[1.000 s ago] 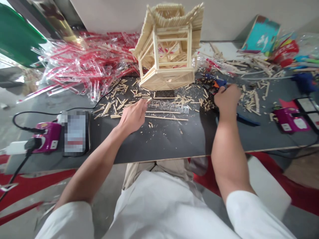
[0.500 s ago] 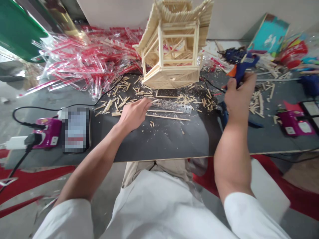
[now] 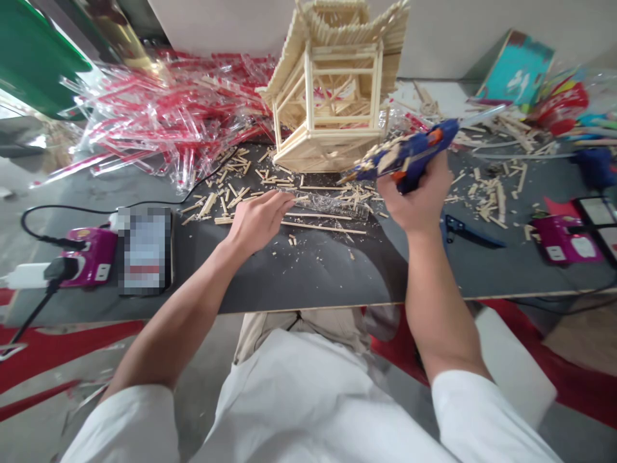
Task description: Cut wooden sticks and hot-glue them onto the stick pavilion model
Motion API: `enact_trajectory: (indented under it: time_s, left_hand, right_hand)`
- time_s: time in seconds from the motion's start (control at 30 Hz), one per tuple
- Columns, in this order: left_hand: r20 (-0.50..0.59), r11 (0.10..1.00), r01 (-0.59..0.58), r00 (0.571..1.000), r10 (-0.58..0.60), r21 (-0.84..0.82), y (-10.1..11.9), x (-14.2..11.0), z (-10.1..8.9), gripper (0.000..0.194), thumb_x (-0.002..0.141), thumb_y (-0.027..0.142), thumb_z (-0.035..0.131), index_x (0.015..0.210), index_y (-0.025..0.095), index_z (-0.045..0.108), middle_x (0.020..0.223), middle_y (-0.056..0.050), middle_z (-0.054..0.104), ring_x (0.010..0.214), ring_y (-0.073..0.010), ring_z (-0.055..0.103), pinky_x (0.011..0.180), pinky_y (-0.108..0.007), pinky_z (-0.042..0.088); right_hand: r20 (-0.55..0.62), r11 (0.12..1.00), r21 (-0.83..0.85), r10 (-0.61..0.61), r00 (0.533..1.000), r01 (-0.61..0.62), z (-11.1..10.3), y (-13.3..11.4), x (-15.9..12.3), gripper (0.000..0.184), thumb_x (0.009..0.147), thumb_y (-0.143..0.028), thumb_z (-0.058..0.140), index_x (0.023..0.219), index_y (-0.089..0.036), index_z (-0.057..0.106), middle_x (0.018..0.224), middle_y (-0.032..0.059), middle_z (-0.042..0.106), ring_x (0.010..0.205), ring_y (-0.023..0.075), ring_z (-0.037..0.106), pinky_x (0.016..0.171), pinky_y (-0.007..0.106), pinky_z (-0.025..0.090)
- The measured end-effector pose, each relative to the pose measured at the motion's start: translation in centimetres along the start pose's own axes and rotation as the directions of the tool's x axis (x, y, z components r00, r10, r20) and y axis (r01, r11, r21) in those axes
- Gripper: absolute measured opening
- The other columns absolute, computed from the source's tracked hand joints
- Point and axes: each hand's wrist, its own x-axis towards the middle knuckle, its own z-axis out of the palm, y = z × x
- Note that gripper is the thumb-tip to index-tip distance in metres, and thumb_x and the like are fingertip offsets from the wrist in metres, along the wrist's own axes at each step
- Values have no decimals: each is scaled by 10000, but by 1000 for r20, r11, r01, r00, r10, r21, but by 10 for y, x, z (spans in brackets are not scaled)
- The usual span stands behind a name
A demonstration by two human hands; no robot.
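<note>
In the head view, my right hand [image 3: 420,193] is wrapped round a blue hot glue gun [image 3: 414,153]. Its nozzle points left, bits of wood cling to its front, and a clear glue stick [image 3: 484,116] juts from its back. My left hand [image 3: 260,218] is low over the table with fingers pinched together on a short thin wooden stick [image 3: 299,198], partly hidden by the fingertips. Beside and beneath that hand lie long wooden sticks [image 3: 322,227] and a clear plastic wrapper [image 3: 332,206]. Behind both hands stands a small pavilion model [image 3: 344,132] built of sticks.
Red-and-clear plastic wrappers [image 3: 178,116] are heaped at the back left. Stick offcuts litter the dark table [image 3: 308,276]. A phone [image 3: 145,251] and a purple power socket [image 3: 91,257] are at left; blue cutters [image 3: 475,233] and another purple socket [image 3: 566,239] at right.
My right hand has brought the glue gun left and toward me, turning its nozzle toward the middle of the table. The cutters are now more exposed. My left hand has hardly moved.
</note>
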Motion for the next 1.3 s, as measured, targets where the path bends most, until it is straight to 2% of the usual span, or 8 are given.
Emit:
enact_trajectory:
  time_s: [0.17, 0.4, 0.77, 0.97, 1.3]
  left_hand:
    - [-13, 999, -43, 999, 42, -17, -2, 0, 1, 306, 1123, 365, 503, 1227, 240, 762, 1057, -60, 814, 921, -171, 770, 787, -285, 555]
    - [-56, 990, -137, 989, 138, 9, -2, 0, 1, 266, 1108, 331, 552, 1214, 218, 767, 1002, -59, 815, 866, -151, 767, 751, -256, 549]
    - [-19, 989, -149, 989, 150, 24, 4, 2, -5, 295, 1118, 357, 533, 1196, 211, 778, 932, -58, 806, 810, -142, 754, 722, -260, 530]
    - [-36, 990, -138, 990, 139, 36, 5, 2, -5, 290, 1118, 362, 531, 1177, 222, 778, 900, -50, 795, 773, -136, 733, 692, -262, 518]
    - [-74, 982, -189, 979, 191, 28, 3, 2, -4, 246, 1110, 334, 559, 1182, 222, 766, 882, -43, 790, 748, -126, 729, 660, -254, 512]
  right_hand:
    - [-26, 987, -108, -123, 992, 119, 8, 4, -7, 417, 874, -415, 630, 1239, -215, 618, 976, 126, 699, 986, 336, 713, 943, 499, 575]
    - [-109, 954, -132, -283, 953, 268, 21, 12, -2, 368, 828, -294, 625, 1176, -173, 619, 866, 97, 685, 859, 290, 717, 814, 396, 566]
    - [-43, 941, -166, -307, 951, 296, 17, 10, -2, 277, 856, -265, 635, 1123, -193, 636, 879, 102, 709, 853, 297, 724, 790, 401, 561]
    - [-22, 950, -152, -281, 960, 274, 15, 11, 0, 252, 858, -260, 635, 1101, -194, 630, 862, 96, 696, 856, 296, 723, 804, 405, 557]
    - [-28, 952, -166, -266, 963, 258, 13, 8, -2, 271, 844, -245, 644, 1112, -201, 648, 904, 97, 715, 872, 286, 726, 808, 394, 554]
